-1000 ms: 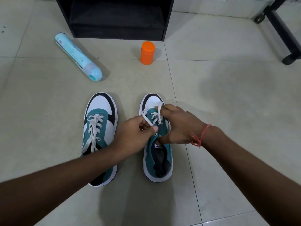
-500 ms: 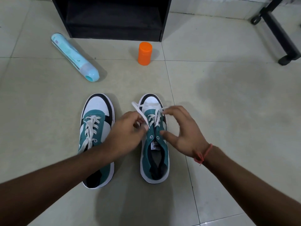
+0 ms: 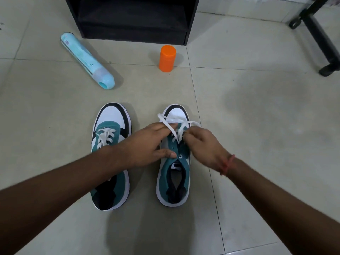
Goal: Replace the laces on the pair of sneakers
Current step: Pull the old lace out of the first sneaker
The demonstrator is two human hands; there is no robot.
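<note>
Lace ends pinched in my left hand and right hand may slip from an eyelet if I pull unevenly.

the floor is pale glazed tile, smooth with a soft sheen. both sneakers, the left sneaker and the right sneaker, look like matt teal suede with smooth white and black panels. the lace is flat white woven cloth. at upper centre the orange container is smooth plastic; at upper left the blue bottle is glossy plastic. the black shelf looks matt.
</note>
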